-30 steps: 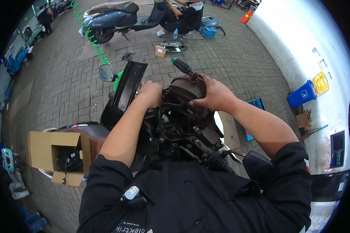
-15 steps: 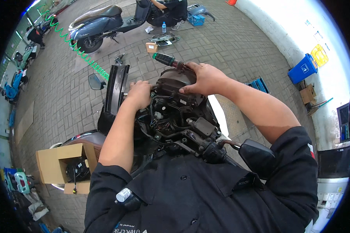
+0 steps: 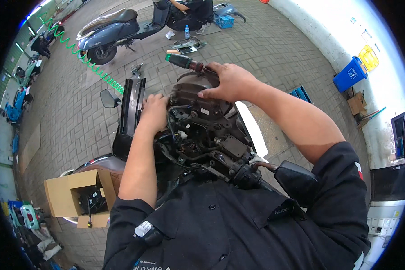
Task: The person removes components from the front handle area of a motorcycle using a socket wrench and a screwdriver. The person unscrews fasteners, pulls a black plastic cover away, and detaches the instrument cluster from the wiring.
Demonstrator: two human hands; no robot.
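A dark, rounded headlight unit point(image 3: 195, 87) sits at the front of a stripped scooter, between my two hands. My right hand point(image 3: 231, 82) grips its far right side, thumb pressed on the near face. Those same fingers also hold a screwdriver point(image 3: 181, 61) with a green-tipped black handle, which points left above the unit. On the left edge of the unit, my left hand point(image 3: 155, 111) has its fingers curled; their tips are partly hidden. Exposed wiring point(image 3: 191, 144) and a black reservoir box point(image 3: 234, 146) lie nearer to me.
An upright dark panel point(image 3: 132, 108) stands left of my left hand. An opened carton point(image 3: 63, 193) with a black part is at lower left. Mirrors point(image 3: 297, 180) flank the scooter. A blue scooter point(image 3: 117, 33), a seated person, and a green coiled hose point(image 3: 96, 69) are beyond.
Both hands and the headlight unit have shifted a little to the left, relative to the handlebar. The screwdriver has swung left with my right hand. The view has also moved slightly.
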